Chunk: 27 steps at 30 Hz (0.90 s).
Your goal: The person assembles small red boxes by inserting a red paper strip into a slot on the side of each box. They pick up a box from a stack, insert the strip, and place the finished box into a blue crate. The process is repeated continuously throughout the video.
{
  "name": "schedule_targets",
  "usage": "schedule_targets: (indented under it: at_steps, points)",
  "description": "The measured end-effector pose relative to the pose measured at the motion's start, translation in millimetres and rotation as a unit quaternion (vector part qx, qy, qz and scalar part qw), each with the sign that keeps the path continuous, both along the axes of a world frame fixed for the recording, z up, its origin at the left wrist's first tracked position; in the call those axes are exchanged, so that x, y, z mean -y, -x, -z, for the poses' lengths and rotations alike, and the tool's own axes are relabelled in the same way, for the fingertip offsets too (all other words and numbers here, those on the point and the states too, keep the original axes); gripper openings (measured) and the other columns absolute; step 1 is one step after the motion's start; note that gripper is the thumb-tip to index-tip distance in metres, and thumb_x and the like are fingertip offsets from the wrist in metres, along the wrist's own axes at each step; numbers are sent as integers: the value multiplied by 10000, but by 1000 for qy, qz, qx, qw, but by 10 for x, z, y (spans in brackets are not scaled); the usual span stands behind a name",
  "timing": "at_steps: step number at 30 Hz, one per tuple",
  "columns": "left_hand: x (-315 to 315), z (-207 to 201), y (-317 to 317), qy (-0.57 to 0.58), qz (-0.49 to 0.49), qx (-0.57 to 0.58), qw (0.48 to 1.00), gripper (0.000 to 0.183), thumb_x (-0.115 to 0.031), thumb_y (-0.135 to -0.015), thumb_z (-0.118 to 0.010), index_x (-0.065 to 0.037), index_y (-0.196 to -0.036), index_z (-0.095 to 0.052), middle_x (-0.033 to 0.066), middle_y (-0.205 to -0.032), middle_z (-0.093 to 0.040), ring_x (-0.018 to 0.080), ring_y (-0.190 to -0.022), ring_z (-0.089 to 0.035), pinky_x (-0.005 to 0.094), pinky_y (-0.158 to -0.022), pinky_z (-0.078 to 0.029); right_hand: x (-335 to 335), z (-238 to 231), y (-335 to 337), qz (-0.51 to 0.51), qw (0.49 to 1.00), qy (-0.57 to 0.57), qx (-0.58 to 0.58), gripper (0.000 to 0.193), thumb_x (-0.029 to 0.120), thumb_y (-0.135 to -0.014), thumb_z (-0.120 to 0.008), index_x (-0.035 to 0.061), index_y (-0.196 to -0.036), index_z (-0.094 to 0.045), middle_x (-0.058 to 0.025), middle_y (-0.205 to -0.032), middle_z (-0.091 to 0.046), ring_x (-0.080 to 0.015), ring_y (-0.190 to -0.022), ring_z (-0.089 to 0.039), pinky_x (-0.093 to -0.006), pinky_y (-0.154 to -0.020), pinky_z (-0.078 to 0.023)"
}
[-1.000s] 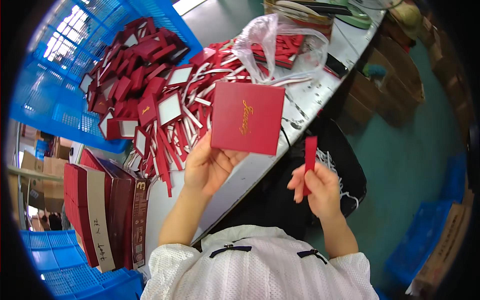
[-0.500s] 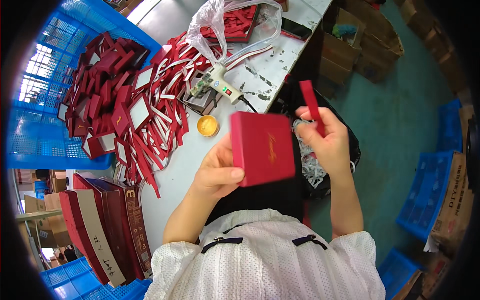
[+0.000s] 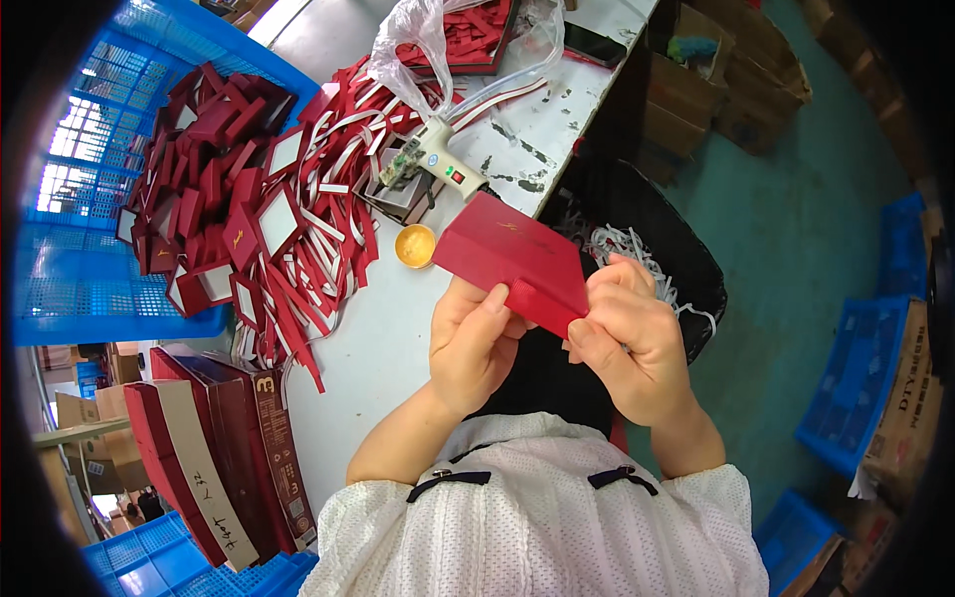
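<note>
When read from the left, at upper left one large blue crate [image 3: 90,298], with a heap of small red boxes [image 3: 214,124] in it, too jumbled to count, several showing white faces. At lower left, one more blue crate [image 3: 169,567], partly hidden by one dark red carton [image 3: 239,438]; on the carton's left, one pale strip [image 3: 199,448] bearing handwriting. Left of centre, a tangle of red and white strips [image 3: 298,328], past counting, spread from the heap onto the white table [image 3: 338,398]. At upper centre, one cream glue gun [image 3: 438,164], lying over one small grey tray [image 3: 406,209] and blocking much of its inside. Just below, one round pot [image 3: 415,246] with something yellow in it. Above, one clear plastic bag [image 3: 408,55], in front of part of one dark-rimmed box [image 3: 507,45] full of red pieces; to its right, one dark phone [image 3: 595,45].

At centre, one flat red box [image 3: 512,244], tilted and held up over the table edge. Left hand [image 3: 473,348] closed on its near edge, thumb on the side; right hand [image 3: 627,333] pinching its right near corner. Along the near side, one brighter red strip [image 3: 537,303]; cannot tell which fingers grip it.

Right of centre, partly behind the right hand, one black bag [image 3: 701,289] with white shreds [image 3: 622,244] in it. At upper right, at least two cardboard boxes [image 3: 756,119], one holding a blue-green fuzzy thing [image 3: 693,47]. Along the right edge, three blue crates [image 3: 851,388], contents unclear.
</note>
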<state>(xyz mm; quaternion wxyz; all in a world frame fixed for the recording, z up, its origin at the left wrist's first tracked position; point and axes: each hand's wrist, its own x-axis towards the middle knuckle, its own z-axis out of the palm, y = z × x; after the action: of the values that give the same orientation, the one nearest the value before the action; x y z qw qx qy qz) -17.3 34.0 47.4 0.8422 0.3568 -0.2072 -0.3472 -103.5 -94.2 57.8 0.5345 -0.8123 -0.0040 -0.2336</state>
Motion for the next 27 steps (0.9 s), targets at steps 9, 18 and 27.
schedule_targets:
  at_steps: [9,18,27]
  points:
    - [-47,83,19,66,11,9,998,400,-241,-882,-248,56,-1147,-284,190,-1088,-447,264,-975,-491,369,-830,-404,-19,-53,27,10,1000,7,6,177,69,-706,-555,57,-549,-476,-10,-554,-428,-179,-664,-460,-406,-843,-264]
    - [2,27,54,-37,-73,128,988,227,-4,-788,-457,22,-1014,-460,121,-992,-524,182,-900,-520,306,-794,-410,-40,-35,36,7,1000,23,2,134,69,-710,-549,64,-585,-502,-12,-577,-461,-184,-669,-466,-374,-837,-265]
    - [41,78,-9,-55,-122,58,989,199,-32,-806,-448,-6,-1001,-473,111,-963,-536,184,-870,-542,310,-750,-446,62,-31,-6,-25,999,30,-33,129,95,-744,-483,75,-622,-520,-1,-615,-486,-176,-719,-453,-345,-818,-268]
